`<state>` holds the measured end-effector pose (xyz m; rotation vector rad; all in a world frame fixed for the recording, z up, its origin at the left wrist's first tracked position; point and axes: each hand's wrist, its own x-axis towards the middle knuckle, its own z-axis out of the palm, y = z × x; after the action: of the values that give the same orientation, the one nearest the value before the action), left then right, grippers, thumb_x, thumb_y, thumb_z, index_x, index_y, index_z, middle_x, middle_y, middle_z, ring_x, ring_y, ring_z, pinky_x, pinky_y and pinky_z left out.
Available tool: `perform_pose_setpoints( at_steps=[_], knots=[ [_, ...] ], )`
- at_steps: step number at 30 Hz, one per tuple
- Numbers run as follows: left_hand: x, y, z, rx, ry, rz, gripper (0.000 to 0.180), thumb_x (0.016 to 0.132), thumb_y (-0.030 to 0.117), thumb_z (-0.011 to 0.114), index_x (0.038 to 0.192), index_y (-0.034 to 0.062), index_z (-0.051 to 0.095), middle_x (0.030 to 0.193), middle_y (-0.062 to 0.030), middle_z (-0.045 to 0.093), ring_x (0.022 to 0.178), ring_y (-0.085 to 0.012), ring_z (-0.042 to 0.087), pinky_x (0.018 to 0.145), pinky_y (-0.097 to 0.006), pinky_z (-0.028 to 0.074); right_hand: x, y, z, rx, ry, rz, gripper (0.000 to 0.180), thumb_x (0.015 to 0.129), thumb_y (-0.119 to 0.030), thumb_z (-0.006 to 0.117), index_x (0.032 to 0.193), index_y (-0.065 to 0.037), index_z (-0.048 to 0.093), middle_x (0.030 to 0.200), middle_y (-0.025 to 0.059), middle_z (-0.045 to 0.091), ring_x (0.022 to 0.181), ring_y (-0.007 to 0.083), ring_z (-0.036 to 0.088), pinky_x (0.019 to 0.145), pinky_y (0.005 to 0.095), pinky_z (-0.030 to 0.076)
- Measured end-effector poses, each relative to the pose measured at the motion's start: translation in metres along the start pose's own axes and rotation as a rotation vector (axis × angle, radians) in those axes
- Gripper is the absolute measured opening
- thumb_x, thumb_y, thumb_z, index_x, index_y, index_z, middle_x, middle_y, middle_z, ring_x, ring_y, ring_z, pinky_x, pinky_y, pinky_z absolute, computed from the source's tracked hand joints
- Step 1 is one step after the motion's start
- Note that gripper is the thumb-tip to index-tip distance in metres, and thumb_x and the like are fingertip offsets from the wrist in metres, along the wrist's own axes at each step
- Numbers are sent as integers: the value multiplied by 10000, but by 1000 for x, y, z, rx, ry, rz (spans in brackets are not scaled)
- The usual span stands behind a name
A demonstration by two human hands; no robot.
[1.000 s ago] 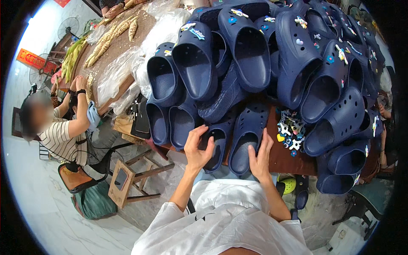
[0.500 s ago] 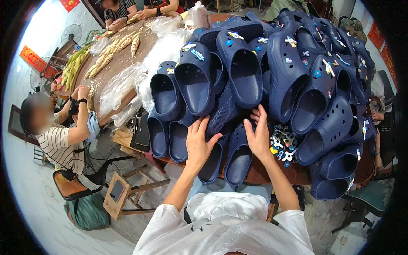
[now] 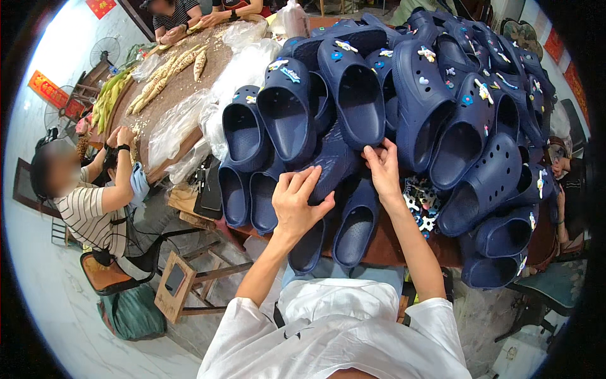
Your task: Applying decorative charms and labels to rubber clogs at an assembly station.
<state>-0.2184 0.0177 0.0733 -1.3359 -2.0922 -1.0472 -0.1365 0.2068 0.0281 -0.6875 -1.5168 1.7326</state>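
Navy blue clogs are heaped on the table before me, many with colourful charms on their uppers. My left hand (image 3: 295,201) has its fingers over the end of a clog (image 3: 336,163) lying with its ridged sole showing, the thumb at its near edge. My right hand (image 3: 384,169) pinches with thumb and fingers at the heel of a charm-decorated clog (image 3: 361,104) just above; where its fingertips end is partly hidden. Two plain clogs, a left one (image 3: 308,246) and a right one (image 3: 355,230), lie below my hands, at the table's near edge. Loose charms (image 3: 423,205) lie by my right forearm.
A round tray (image 3: 170,85) with corn cobs and kernels stands at the far left, clear plastic bags (image 3: 180,123) beside it. One person (image 3: 95,196) sits left; others work at the back. A wooden stool (image 3: 173,287) holds a phone (image 3: 175,280).
Both hands have moved up and in: my left fingers now lie on the sole-out clog, and my right thumb and fingers have closed at the heel above. The sole-out clog has shifted slightly.
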Motion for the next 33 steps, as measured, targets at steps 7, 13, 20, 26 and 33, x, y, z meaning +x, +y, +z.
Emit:
perform_pose_setpoints(
  at_steps=[7, 13, 20, 26, 33],
  knots=[
    [-1, 8, -22, -61, 63, 71, 516, 546, 177, 833, 1024, 38, 698, 936, -84, 684, 772, -235, 599, 697, -327, 500, 7, 14, -7, -94, 29, -128, 508, 930, -246, 644, 1272, 38, 399, 1025, 117, 601, 922, 154, 577, 830, 274, 470],
    [-11, 7, -60, -70, 97, 45, 476, 543, 164, 830, 970, -1, 698, 900, -103, 681, 765, -235, 607, 693, -330, 487, 7, 9, -6, -74, 41, -152, 521, 917, -282, 662, 1254, 36, 424, 1024, 115, 604, 928, 162, 580, 837, 280, 470],
    [-53, 1, -119, -111, 180, -216, 429, 585, 84, 681, 994, -42, 653, 921, -133, 632, 845, -235, 611, 802, -325, 478, 9, 10, -6, -84, 50, -184, 547, 912, -302, 664, 1258, 44, 418, 1038, 126, 608, 936, 172, 585, 853, 303, 470],
    [-105, -8, -139, -471, 415, -690, 453, 684, 196, 673, 1054, -61, 620, 948, -85, 644, 875, -171, 604, 852, -296, 467, 7, 34, -2, -174, -4, -136, 577, 888, -271, 687, 1277, 47, 405, 1065, 166, 608, 965, 204, 599, 856, 327, 485],
    [-138, 6, -103, -1010, 345, -1098, 427, 894, 311, 630, 1122, -49, 601, 1024, -76, 657, 914, -129, 622, 830, -262, 489, 11, 43, -9, -217, -31, -68, 549, 902, -175, 653, 1338, 23, 384, 1159, 211, 586, 1020, 221, 607, 865, 324, 506]
  ],
)
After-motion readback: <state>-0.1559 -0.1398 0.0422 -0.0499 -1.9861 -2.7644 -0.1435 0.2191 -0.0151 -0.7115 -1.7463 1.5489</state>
